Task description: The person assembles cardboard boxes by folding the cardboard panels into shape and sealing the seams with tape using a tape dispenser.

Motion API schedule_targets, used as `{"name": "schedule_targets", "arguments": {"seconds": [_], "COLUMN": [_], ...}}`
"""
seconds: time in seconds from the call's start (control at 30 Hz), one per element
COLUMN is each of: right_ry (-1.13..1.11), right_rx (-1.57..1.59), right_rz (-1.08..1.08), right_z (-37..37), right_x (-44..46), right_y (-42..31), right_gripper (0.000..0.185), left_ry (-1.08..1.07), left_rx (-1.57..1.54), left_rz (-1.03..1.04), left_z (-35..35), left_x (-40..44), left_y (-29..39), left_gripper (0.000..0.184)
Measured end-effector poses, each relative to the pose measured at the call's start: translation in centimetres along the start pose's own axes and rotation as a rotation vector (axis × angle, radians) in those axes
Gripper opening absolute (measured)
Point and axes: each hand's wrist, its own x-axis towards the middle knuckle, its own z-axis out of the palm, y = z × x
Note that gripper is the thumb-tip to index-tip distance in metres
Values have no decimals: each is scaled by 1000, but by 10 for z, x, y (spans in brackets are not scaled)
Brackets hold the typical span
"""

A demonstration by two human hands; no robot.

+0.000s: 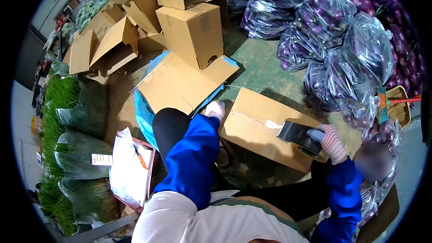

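Observation:
A striped glove covers my right hand (330, 143), which is closed around a black tape dispenser (300, 138). The dispenser rests on or just above the top of a closed cardboard box (252, 121) in front of me. Near its front end there is a white torn or shiny patch. My left hand (216, 109), in a pale glove, is at the box's left side, by the corner of a flattened cardboard sheet (175, 83). Its fingers are too small and bunched to make out.
Open cardboard boxes (189, 31) are stacked ahead and to the left. Clear bags of purple vegetables (310, 22) fill the far right. Bagged green stalks (63, 99) line the left, beside a crate (150, 153) with white bags and an orange cutter (141, 156). A dustpan (399, 101) lies right.

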Motion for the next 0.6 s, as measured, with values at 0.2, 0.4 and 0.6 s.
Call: {"name": "schedule_targets", "arguments": {"seconds": [0.2, 0.4, 0.6], "right_ry": [22, 43, -12], "right_rx": [-63, -250, -275], "right_rz": [-17, -30, 10], "right_z": [2, 1, -5], "right_x": [6, 9, 7], "right_y": [-1, -7, -5], "right_gripper": [29, 47, 50], "left_ry": [-594, -989, 18], "left_rx": [-1266, -1298, 56], "left_rz": [-149, -319, 882], "left_z": [-80, -125, -98], "left_x": [-40, -70, -71], "left_y": [37, 69, 86], "left_gripper": [61, 63, 73]}}
